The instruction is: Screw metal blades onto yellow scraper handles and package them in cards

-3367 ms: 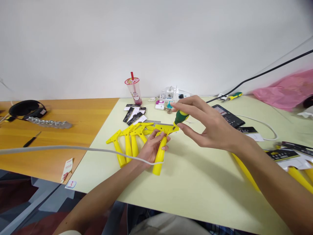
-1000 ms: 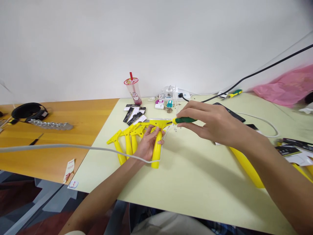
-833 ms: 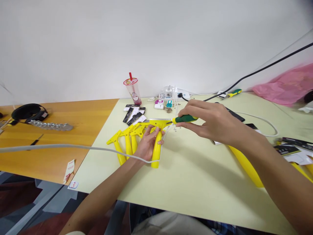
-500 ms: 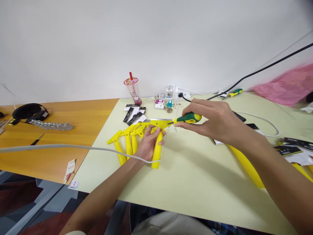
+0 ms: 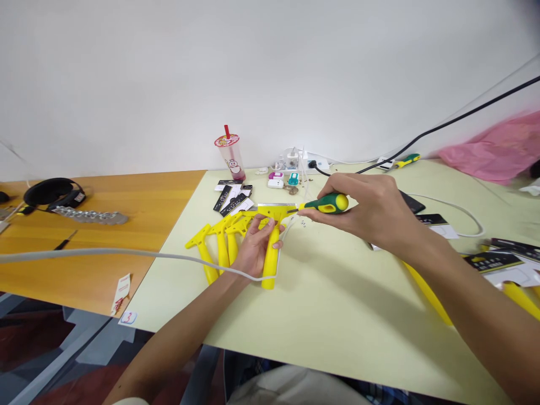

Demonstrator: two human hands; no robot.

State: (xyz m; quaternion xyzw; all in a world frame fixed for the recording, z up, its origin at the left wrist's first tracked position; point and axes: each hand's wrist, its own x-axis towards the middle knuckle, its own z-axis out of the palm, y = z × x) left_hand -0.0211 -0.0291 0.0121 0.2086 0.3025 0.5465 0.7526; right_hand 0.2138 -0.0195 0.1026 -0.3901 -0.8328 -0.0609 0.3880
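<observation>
Yellow scraper (image 5: 271,260): T-shaped, in the left hand's grasp. Its head reaches just beyond that grip, away from the body; its handle, the long axis, runs back toward the person, near end leaning slightly left.

Left hand (image 5: 253,246): wrapped around the scraper's neck from the left, thumb across the front, fingertips showing on the right side. It is the nearer hand, being on the scraper.

Metal blade (image 5: 276,206): a thin strip along the head's far edge, beyond the left grip.

Screwdriver (image 5: 329,203): green and yellow, pinched in the right hand. It lies crosswise to the scraper's handle, shaft pointing left from the pinch to the head's right end. Whether the tip touches cannot be told.

Right hand (image 5: 371,207): closed on the screwdriver's handle, to the right of the left grip, its fingertips just beside the scraper head.

Other yellow scrapers (image 5: 221,247): side by side, left of the left grip.

Tiny loose pieces (image 5: 303,223): on the tabletop (image 5: 333,315), just below the right hand's fingertips as seen; too small to name.

Pale cord (image 5: 169,257): crosses in front of the left wrist and the handle's near end.
</observation>
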